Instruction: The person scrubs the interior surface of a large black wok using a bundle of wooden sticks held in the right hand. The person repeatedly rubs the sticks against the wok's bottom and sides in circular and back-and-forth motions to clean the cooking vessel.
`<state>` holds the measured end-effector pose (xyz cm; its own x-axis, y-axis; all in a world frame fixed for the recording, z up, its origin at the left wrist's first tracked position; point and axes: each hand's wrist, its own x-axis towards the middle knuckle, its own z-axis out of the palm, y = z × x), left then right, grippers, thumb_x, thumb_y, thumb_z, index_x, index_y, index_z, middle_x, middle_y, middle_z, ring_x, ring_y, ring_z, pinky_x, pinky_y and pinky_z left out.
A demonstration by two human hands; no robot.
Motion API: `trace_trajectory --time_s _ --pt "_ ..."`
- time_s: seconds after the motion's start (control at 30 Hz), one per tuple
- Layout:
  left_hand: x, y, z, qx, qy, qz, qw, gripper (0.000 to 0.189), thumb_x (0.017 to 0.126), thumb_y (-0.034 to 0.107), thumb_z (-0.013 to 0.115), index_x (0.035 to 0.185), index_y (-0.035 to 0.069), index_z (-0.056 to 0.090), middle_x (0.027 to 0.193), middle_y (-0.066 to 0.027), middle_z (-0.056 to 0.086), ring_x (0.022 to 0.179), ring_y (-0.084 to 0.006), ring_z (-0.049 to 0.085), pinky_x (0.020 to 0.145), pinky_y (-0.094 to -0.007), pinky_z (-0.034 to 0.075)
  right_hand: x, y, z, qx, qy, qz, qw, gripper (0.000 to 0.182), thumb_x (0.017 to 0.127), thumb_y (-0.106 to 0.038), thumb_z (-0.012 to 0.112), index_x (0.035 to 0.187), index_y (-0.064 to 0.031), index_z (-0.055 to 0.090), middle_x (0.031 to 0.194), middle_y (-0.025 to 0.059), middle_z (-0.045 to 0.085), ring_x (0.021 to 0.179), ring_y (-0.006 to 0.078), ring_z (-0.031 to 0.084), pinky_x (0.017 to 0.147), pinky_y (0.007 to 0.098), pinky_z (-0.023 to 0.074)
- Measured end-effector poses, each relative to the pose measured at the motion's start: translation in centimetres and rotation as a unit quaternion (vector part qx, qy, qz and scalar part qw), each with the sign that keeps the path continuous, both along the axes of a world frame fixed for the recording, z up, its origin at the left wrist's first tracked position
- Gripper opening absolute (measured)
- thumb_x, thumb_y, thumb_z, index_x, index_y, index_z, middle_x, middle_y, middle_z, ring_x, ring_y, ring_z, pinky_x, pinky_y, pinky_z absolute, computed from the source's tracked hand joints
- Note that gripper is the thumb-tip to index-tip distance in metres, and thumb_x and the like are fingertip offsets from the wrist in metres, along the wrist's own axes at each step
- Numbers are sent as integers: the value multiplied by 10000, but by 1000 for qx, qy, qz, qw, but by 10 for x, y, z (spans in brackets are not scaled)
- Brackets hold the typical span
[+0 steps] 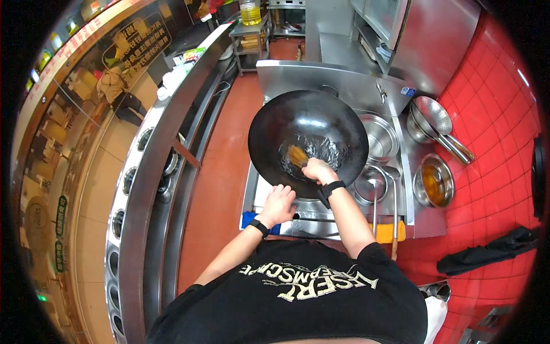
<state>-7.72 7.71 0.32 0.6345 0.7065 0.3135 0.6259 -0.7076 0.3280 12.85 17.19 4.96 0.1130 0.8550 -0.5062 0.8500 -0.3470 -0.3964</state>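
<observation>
A large black wok [275, 124] sits on the steel stove, with shallow water in its bottom. My right hand [320, 170] grips a bamboo wok brush [297, 156], its bristles down in the water. At the wok's near left rim, my left hand [280, 204] is closed on the edge; the part under my fingers is hidden. A small loop handle [331, 89] shows on the far rim. Just below my left hand lies a blue cloth [249, 219] on the stove's front edge.
Right of the wok stand a steel pot [379, 137], a strainer [370, 185] and a long-handled ladle [392, 173]. Farther right are a bowl of brown liquid [435, 182] and a perforated colander [434, 114]. A yellow cloth [389, 232] hangs in front. A steel counter [142, 241] runs along my left.
</observation>
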Motion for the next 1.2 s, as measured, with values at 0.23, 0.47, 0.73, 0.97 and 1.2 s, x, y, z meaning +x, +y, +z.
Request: trace_trajectory --time_s 0.23,0.47,0.73,0.97,1.2 --pt "-5 -1 -8 -1 10 11 1000 313 713 198 784 897 62 569 974 -143 565 991 -371 549 879 -505 462 39 -20 -39 17 -34 -54 998 392 973 -265 624 1206 29 736 1216 224 760 953 372 782 767 456 626" --pt "1 3 -2 -4 15 -10 1000 334 709 208 794 914 60 575 990 -150 561 1003 -374 545 886 -504 466 39 -3 -20 -3 148 -75 986 409 932 -386 772 952 21 730 852 134 729 735 244 718 571 381 560" --pt "-1 1 -1 -3 6 1 1000 341 666 181 784 923 51 601 986 -143 572 1007 -364 556 900 -500 459 36 -30 -17 49 -18 -54 997 484 933 -389 768 1110 61 748 1009 236 787 775 337 786 762 451 621" --pt "-1 2 5 -34 30 -22 999 356 721 206 793 956 52 575 1021 -156 555 1024 -378 529 899 -509 461 25 7 -28 108 -39 -141 983 442 953 -421 713 1210 -65 772 1252 230 742 1210 390 708 1026 486 570" --pt "-3 1 1 -35 30 -8 999 366 717 212 797 964 47 583 1025 -156 558 1040 -375 532 918 -503 455 -1 -34 11 16 -69 -32 997 407 949 -284 659 1275 -58 750 1335 239 704 1272 391 675 1078 477 544"
